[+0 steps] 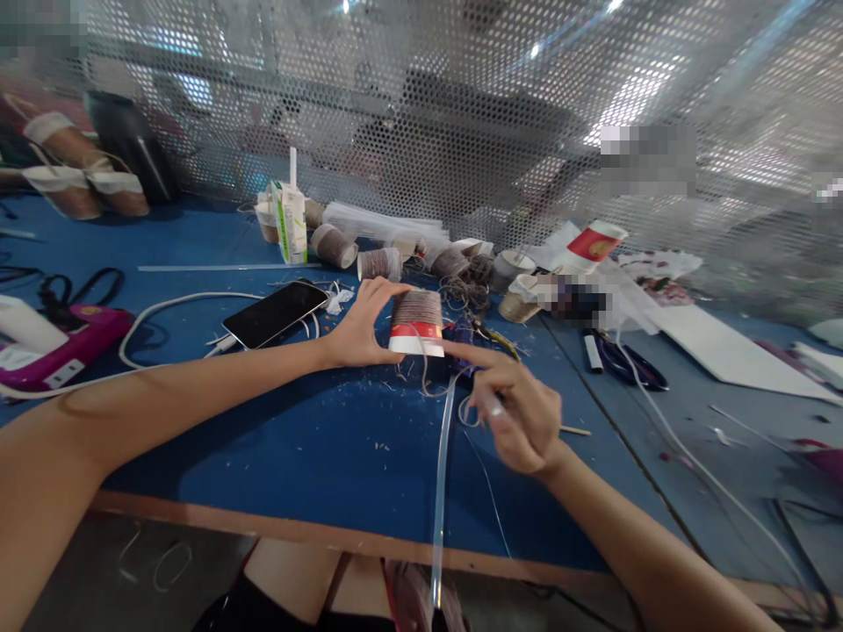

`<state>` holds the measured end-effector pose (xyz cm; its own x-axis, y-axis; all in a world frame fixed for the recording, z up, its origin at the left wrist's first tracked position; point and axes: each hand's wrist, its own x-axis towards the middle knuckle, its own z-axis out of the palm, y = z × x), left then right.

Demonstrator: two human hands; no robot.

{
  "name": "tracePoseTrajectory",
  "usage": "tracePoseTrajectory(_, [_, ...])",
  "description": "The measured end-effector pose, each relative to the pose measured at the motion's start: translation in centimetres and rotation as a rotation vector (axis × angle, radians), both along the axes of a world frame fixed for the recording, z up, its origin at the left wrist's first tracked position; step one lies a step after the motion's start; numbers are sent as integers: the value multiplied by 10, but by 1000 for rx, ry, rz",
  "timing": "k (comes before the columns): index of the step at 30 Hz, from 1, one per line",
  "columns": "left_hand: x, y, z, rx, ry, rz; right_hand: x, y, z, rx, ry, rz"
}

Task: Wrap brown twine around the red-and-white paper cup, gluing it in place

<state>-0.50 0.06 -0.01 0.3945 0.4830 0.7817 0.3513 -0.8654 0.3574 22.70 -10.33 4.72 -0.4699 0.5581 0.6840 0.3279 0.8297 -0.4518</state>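
A paper cup (416, 326) with brown twine wound around its upper part stands between the thumb and fingers of my left hand (356, 326). Its red band and white rim show below the winding. Loose twine (425, 373) hangs from the cup and loops toward my right hand (517, 404). That hand has its index finger stretched to the cup's lower right edge, while the other fingers are curled. Blur hides what those curled fingers hold, if anything. A clear glue stick (443, 491) extends over the table edge below the cup.
Several twine-wrapped cups (335, 246) and a drink carton (288, 224) line the back by a perforated metal screen (395, 114). A phone (277, 313) lies left, near a magenta power strip (79, 347). Blue-handled scissors (632, 364) and a white board (744, 351) lie right.
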Motion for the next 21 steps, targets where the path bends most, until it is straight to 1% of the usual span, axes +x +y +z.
tracePoseTrajectory(2, [0,0,-1,-11,7,48,-2,-2,5,116,-187,53])
tracePoseTrajectory(3, [0,0,-1,-15,6,62,-3,-3,7,168,-221,45])
tracePoseTrajectory(4, [0,0,-2,-18,2,70,-4,-4,8,187,-235,11])
tracePoseTrajectory(7, [-1,0,-2,-31,-20,65,-3,-5,8,192,-208,-178])
tracePoseTrajectory(10, [-1,1,-2,-37,-61,33,0,-3,5,196,-121,-339])
tracePoseTrajectory(12, [-1,2,-2,-32,-101,-9,2,3,5,150,-59,-428])
tracePoseTrajectory(14, [-2,3,-3,-52,-135,-62,4,12,6,46,-23,-540])
tracePoseTrajectory(16, [-2,4,-4,-104,-163,-122,10,23,8,-52,-2,-653])
tracePoseTrajectory(18, [-2,4,-6,-162,-188,-181,17,34,9,-86,50,-741])
tracePoseTrajectory(20, [-2,5,-7,-210,-213,-213,24,42,8,-88,168,-774])
tracePoseTrajectory(21, [-2,5,-7,-223,-224,-215,26,44,7,-94,251,-758])
